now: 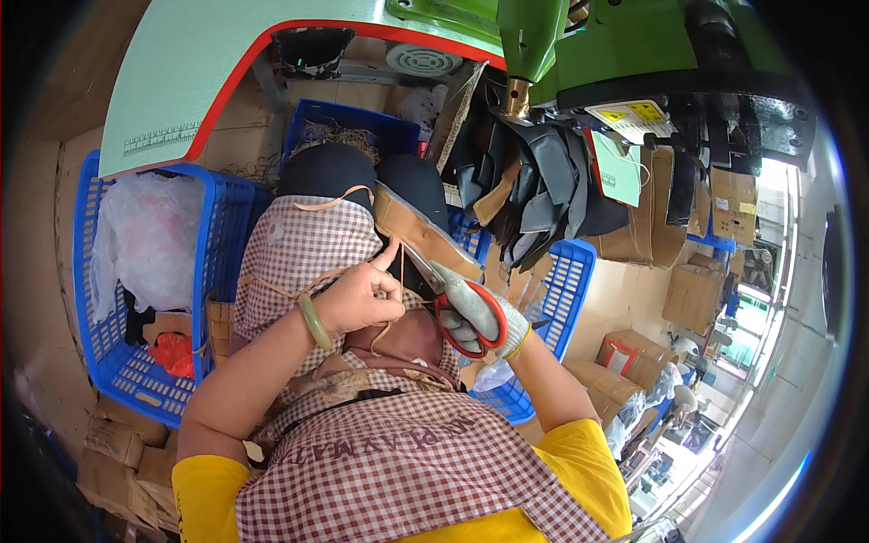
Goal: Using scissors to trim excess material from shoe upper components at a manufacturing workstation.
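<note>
A brown, flat piece with a dark back (pixel 425 237) lies slantwise across my lap. My left hand (pixel 362 297), bare and wearing a green bangle, reaches its index fingertip to the piece's lower edge. Its other fingers are curled in, and a thin tan strip (pixel 402 264) runs to them and dangles below. My right hand (pixel 462 319), in a grey-white glove, is closed round red-handled scissors (pixel 497 319). The scissors' blades point up and left along the piece's lower edge; part of them is hidden. Another tan strip (pixel 333 201) lies over my knee.
A pale green table (pixel 208 63) with a red edge curves ahead; a green machine (pixel 625 54) stands at upper right. Dark flat pieces (pixel 548 181) hang below it. Blue baskets (pixel 149 385) (pixel 566 299) flank me, the left one holding plastic bags. Cardboard boxes (pixel 695 294) stand farther right.
</note>
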The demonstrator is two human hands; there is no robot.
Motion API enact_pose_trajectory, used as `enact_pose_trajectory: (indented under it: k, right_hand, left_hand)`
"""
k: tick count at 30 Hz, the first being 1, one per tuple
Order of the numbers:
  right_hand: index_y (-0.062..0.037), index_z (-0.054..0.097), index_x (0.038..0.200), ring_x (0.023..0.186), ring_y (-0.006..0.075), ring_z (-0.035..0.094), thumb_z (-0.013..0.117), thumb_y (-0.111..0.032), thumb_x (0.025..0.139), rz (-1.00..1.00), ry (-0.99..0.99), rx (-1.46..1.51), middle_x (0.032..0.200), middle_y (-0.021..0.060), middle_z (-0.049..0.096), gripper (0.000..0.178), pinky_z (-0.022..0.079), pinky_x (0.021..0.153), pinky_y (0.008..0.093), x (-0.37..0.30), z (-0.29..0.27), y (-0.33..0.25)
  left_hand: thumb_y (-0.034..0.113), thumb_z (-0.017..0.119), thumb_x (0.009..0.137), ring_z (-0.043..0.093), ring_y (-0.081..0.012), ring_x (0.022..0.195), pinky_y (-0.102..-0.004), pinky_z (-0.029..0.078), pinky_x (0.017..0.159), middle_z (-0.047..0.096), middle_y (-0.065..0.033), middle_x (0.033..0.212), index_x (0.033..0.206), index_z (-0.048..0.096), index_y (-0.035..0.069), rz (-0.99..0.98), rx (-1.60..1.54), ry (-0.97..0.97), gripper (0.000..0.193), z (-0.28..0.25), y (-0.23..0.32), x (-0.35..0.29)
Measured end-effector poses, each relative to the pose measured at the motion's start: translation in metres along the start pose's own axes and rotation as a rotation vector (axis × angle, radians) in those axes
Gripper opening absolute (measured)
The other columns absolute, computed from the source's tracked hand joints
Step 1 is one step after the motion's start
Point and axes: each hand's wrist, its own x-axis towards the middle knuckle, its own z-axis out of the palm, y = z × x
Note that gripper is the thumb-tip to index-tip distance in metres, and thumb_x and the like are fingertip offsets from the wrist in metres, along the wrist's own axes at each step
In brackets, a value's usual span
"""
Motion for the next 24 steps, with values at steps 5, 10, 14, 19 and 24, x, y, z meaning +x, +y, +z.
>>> enact_pose_trajectory:
  k: [5,10,14,19,24]
  right_hand:
    - [-0.0174,0.047,0.131,0.049,0.0053,0.042,0.056,-0.039,0.096,-0.003,-0.028,-0.046,0.071,0.0002,0.050,0.042,0.033,0.039,0.0189,0.010,-0.016,-0.004]
    - [-0.0136,0.049,0.127,0.050,0.0067,0.044,0.056,-0.037,0.096,0.012,-0.082,-0.045,0.070,0.0006,0.050,0.039,0.034,0.040,0.0191,0.015,-0.025,-0.009]
    - [-0.0140,0.045,0.131,0.049,0.0069,0.044,0.057,-0.035,0.095,0.025,-0.116,-0.110,0.068,-0.0005,0.049,0.043,0.034,0.038,0.0193,0.017,-0.027,-0.015]
    - [-0.0177,0.036,0.142,0.047,0.0070,0.044,0.056,-0.035,0.096,0.062,-0.154,-0.151,0.067,-0.0015,0.049,0.053,0.033,0.036,0.0198,0.026,-0.023,-0.024]
    - [-0.0204,0.032,0.146,0.046,0.0079,0.046,0.055,-0.033,0.096,0.059,-0.059,-0.266,0.070,0.0000,0.056,0.056,0.032,0.035,0.0209,0.025,-0.007,-0.031]
  left_hand:
    - [0.003,0.063,0.075,0.028,-0.0200,0.140,-0.0273,0.038,0.097,0.035,-0.0389,0.138,0.062,0.063,0.007,-0.053,-0.050,-0.062,0.013,-0.003,0.003,-0.005]
    - [0.007,0.065,0.073,0.029,-0.0323,0.140,-0.0352,0.034,0.105,0.016,-0.0387,0.147,0.061,0.061,0.007,0.119,0.179,0.035,0.013,0.009,-0.008,-0.009]
    - [0.009,0.066,0.072,0.027,-0.0416,0.139,-0.0423,0.027,0.111,0.001,-0.0363,0.151,0.059,0.059,0.007,0.146,0.167,0.066,0.015,0.018,-0.005,-0.014]
    - [0.005,0.065,0.073,0.025,-0.0393,0.140,-0.0385,0.031,0.108,0.000,-0.0300,0.154,0.060,0.061,0.006,0.123,0.159,0.054,0.013,0.027,0.002,-0.020]
    - [0.001,0.064,0.073,0.022,-0.0361,0.142,-0.0346,0.037,0.103,-0.004,-0.0232,0.157,0.060,0.062,0.006,0.120,0.146,0.042,0.014,0.032,-0.001,-0.024]
